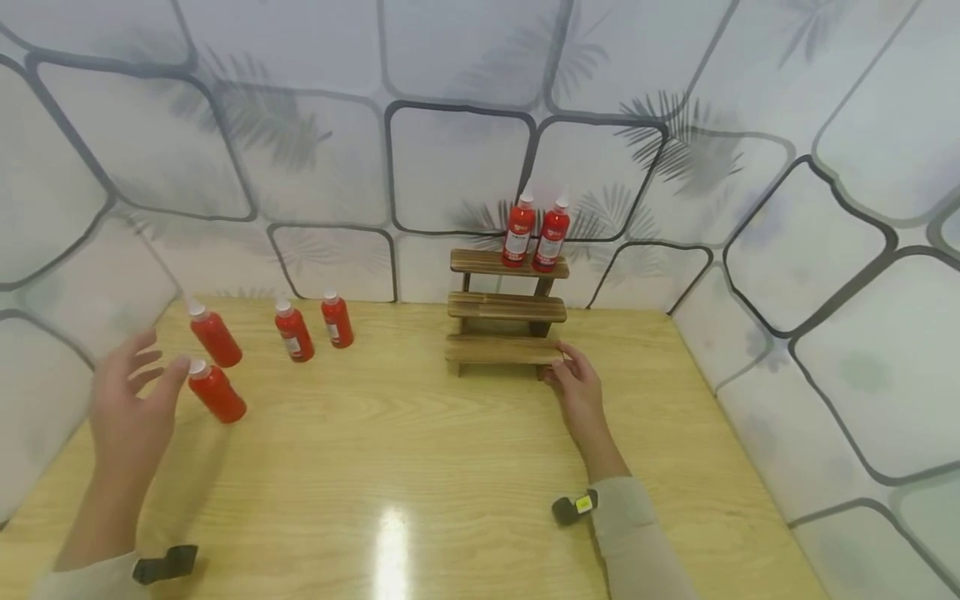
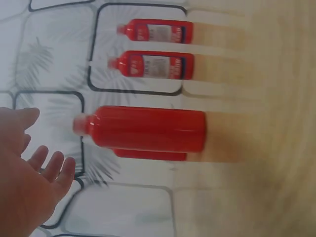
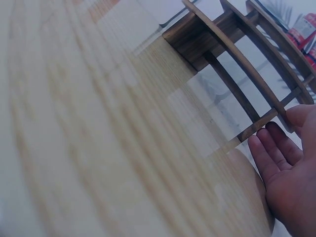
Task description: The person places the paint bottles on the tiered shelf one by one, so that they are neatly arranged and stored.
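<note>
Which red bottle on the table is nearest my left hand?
The frontmost red bottle: in the head view, its white cap appears right beside the left hand, while the other three stand farther back.

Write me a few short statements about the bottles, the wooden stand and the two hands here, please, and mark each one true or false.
1. Two red bottles stand on the top tier of the wooden display stand. True.
2. The left-hand grip is holding a bottle. False: it holds nothing, and the left wrist view shows its fingers apart from the bottles.
3. The right-hand grip is at one end of the lowest tier. True.
4. Only three bottles stand on the table. False: four red bottles stand there.
5. The display stand has three tiers. True.
</note>
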Demonstrator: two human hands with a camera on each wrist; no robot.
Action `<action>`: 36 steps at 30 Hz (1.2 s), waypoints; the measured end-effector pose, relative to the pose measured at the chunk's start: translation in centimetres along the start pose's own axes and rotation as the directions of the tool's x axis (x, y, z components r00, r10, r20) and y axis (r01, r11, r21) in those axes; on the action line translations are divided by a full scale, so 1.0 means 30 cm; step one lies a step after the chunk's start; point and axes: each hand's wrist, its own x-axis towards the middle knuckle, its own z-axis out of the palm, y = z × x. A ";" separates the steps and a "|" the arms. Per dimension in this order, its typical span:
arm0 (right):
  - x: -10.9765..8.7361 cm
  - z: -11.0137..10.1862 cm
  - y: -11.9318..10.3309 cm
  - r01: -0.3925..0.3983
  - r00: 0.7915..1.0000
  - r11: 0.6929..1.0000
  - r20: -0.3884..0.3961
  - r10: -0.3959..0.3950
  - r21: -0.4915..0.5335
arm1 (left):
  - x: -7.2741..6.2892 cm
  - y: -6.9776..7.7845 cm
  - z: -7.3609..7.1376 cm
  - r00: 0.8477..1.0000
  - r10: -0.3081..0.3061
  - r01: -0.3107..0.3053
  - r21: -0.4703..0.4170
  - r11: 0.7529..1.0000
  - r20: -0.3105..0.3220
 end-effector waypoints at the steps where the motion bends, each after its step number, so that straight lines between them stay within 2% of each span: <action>1: 0.000 -0.001 0.000 0.000 1.000 1.000 0.001 0.000 0.000 | -0.003 -0.013 -0.002 0.999 -0.031 0.031 -0.003 1.000 0.009; 7: 0.003 -0.004 0.007 0.002 1.000 1.000 0.006 -0.001 -0.006 | -0.011 -0.077 -0.012 0.982 -0.153 0.153 0.009 0.988 0.113; 11: 0.006 0.004 0.012 0.006 1.000 1.000 0.003 -0.006 -0.008 | -0.015 -0.105 -0.010 0.974 -0.156 0.156 0.013 0.988 0.164; 14: 0.006 0.009 0.012 -0.001 1.000 1.000 0.002 0.001 0.002 | -0.020 -0.117 -0.001 0.974 -0.150 0.147 0.032 0.989 0.170; 23: -0.001 0.002 0.001 -0.002 1.000 0.999 -0.009 0.001 -0.047 | -0.031 -0.109 0.029 0.963 -0.215 0.218 -0.004 0.976 0.162; 30: -0.003 -0.008 -0.004 -0.009 1.000 0.997 0.008 0.010 -0.081 | -0.035 -0.115 0.038 0.965 -0.211 0.215 -0.006 0.977 0.157; 33: -0.005 -0.006 -0.013 -0.016 1.000 0.997 0.007 0.017 -0.077 | -0.035 -0.132 0.041 0.964 -0.197 0.200 -0.001 0.980 0.176; 36: -0.002 -0.006 -0.008 -0.018 1.000 0.998 0.010 0.018 -0.060 | -0.035 -0.146 0.041 0.957 -0.176 0.170 0.047 0.984 0.231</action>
